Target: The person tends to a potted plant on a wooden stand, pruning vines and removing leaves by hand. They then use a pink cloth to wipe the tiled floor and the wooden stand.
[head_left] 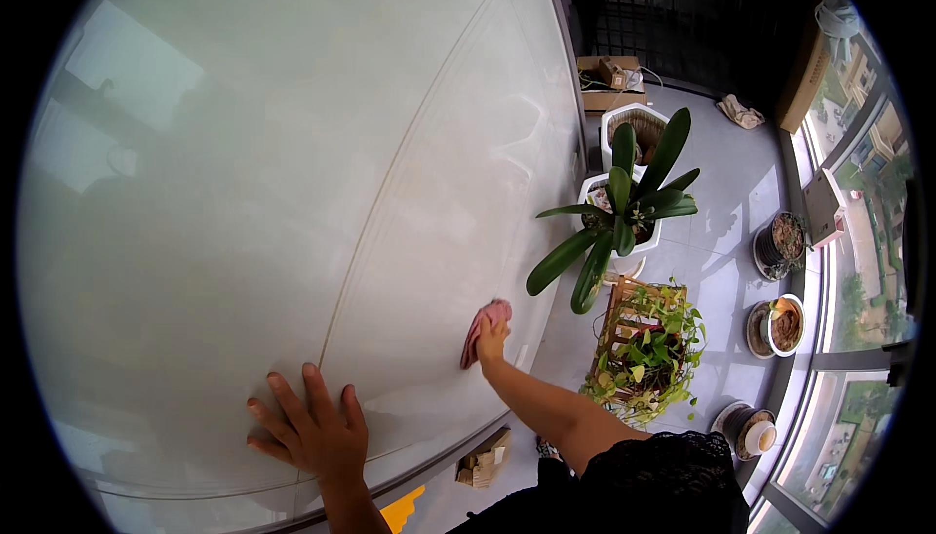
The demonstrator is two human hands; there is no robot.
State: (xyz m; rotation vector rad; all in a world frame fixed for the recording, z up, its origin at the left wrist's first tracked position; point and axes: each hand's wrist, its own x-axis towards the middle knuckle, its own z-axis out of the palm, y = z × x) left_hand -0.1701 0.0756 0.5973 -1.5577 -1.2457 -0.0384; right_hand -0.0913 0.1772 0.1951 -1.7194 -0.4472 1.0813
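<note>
My left hand [314,427] lies with its fingers spread on a glossy, pale tiled wall [234,271], near a seam between tiles. Farther to the right, my right hand [494,342] grips a pink cloth [480,331] and presses it against the same wall. The cloth is bunched under the fingers, and part of it sticks out beyond them. My right arm is stretched out, with a black lacy sleeve at the shoulder.
Right of the wall stand a broad-leaved potted plant [624,204] and a trailing leafy plant [655,358] on a wooden stand. Smaller pots [783,326] line the window side. A cardboard box [614,97] is at the far end, another box [483,458] near my feet.
</note>
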